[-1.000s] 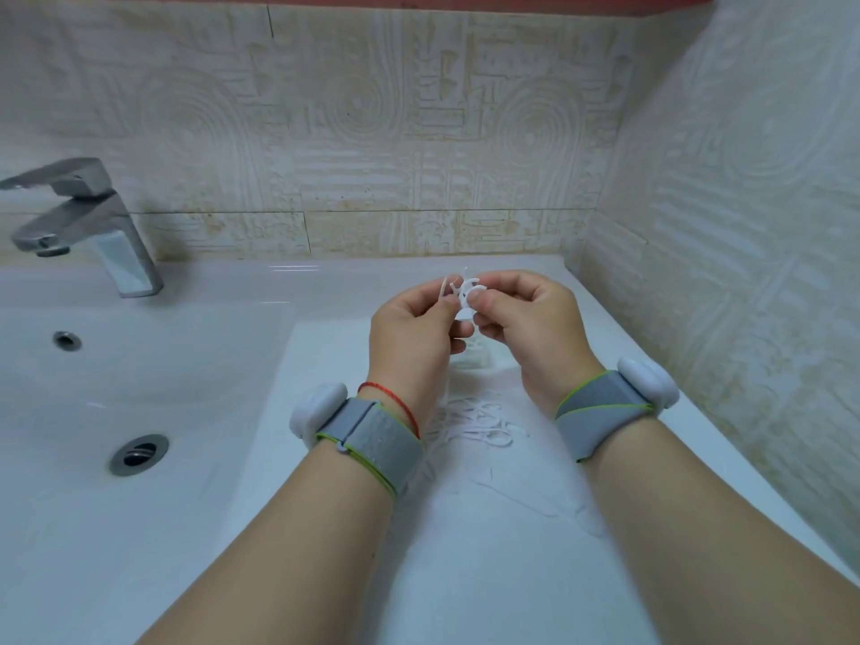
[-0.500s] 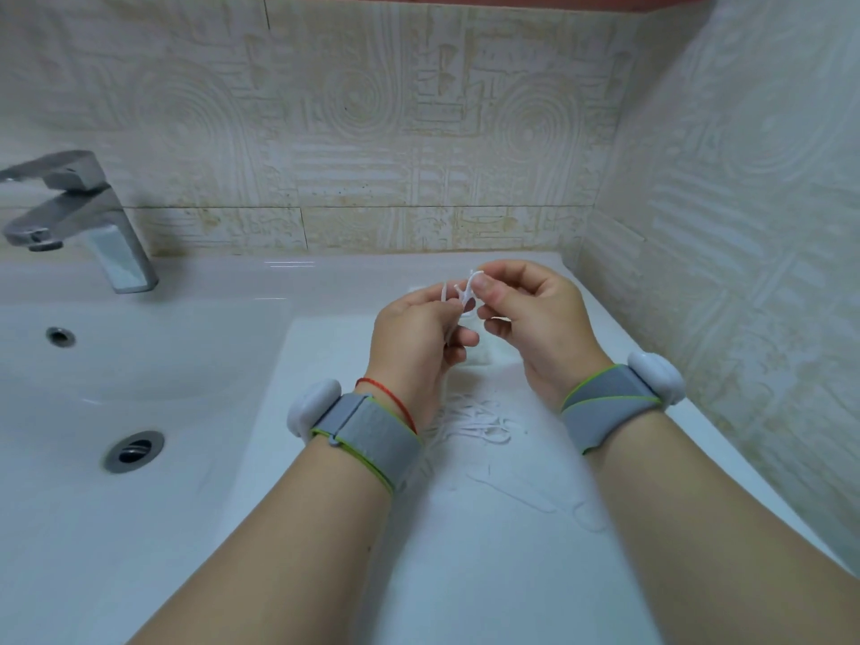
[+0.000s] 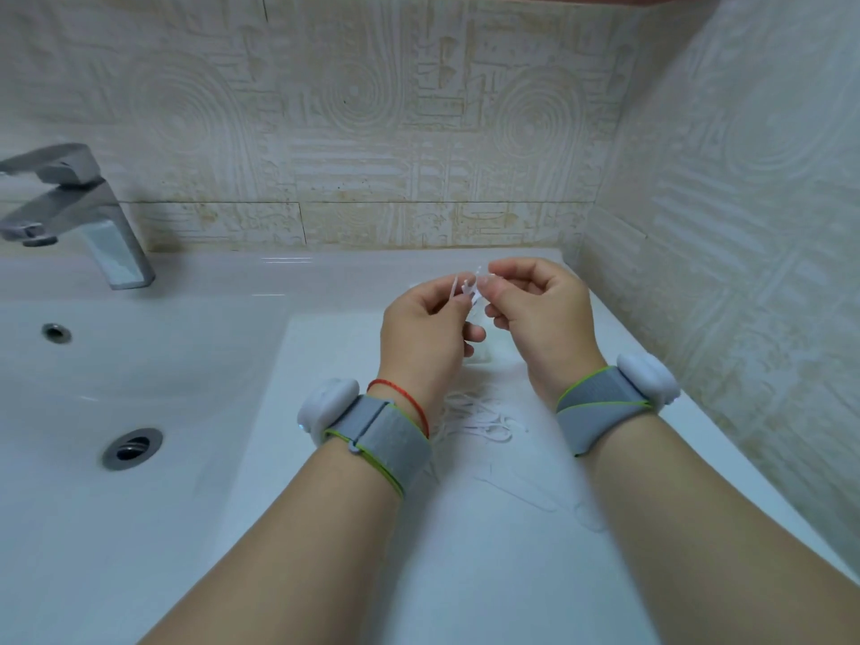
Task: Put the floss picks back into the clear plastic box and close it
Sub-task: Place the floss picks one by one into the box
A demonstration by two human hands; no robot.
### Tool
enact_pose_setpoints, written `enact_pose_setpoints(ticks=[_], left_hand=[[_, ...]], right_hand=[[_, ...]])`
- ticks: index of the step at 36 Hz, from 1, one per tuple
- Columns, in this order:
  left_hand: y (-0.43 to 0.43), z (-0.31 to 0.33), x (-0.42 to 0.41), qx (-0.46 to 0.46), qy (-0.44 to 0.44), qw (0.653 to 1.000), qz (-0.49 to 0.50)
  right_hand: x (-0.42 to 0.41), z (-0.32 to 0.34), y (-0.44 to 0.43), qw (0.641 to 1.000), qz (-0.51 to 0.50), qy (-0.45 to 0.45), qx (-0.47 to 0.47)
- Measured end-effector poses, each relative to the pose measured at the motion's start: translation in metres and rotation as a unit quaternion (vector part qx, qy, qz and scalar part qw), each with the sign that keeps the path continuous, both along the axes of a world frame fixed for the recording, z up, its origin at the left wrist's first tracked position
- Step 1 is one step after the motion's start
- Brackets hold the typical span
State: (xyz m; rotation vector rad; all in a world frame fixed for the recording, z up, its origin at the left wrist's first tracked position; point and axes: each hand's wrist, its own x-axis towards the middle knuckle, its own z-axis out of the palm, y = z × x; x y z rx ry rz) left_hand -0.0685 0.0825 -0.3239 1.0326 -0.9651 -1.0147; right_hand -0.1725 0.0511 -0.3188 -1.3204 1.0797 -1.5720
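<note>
Both left hand (image 3: 428, 328) and right hand (image 3: 540, 314) pinch floss picks (image 3: 467, 288): gathering step. Next: seat them in the half-hidden box (image 3: 479, 357).

Head-worn view, forward-down, close over counter (image 3: 488, 574)

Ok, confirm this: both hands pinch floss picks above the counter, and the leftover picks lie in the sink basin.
Wrong in one respect. The left hand and right hand do pinch floss picks above the counter, but the leftover picks lie piled on that counter between the wrists, not in the sink basin. The head view shows it.
</note>
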Motion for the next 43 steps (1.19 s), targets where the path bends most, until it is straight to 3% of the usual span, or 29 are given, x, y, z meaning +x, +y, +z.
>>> enact_pose_setpoints(ticks=[7,12,18,27,32,38,43], left_hand=[[-0.001,-0.001,0.002,0.014,0.015,1.0,-0.005],[0.003,0.003,0.0,0.034,0.059,0.997,-0.04],[0.005,0.007,0.002,0.041,0.086,0.994,-0.05],[0.004,0.01,0.006,0.018,-0.004,1.0,0.009],[0.003,0.007,0.002,0.0,-0.009,1.0,0.011],[0.002,0.006,0.009,0.006,0.044,0.998,0.039],[0.001,0.009,0.014,0.012,0.185,0.982,0.03]], right_hand=[[0.0,0.001,0.004,0.991,0.11,-0.071,0.034],[-0.001,0.0,0.004,0.995,0.084,0.01,0.044],[0.0,0.001,0.004,0.998,0.05,0.023,0.01],[0.003,0.002,0.005,0.995,0.087,-0.032,0.043],[0.003,0.003,0.006,0.989,0.11,-0.076,0.059],[-0.001,0.005,0.005,0.98,0.119,-0.139,0.076],[0.0,0.004,0.004,0.977,0.133,-0.142,0.089]])
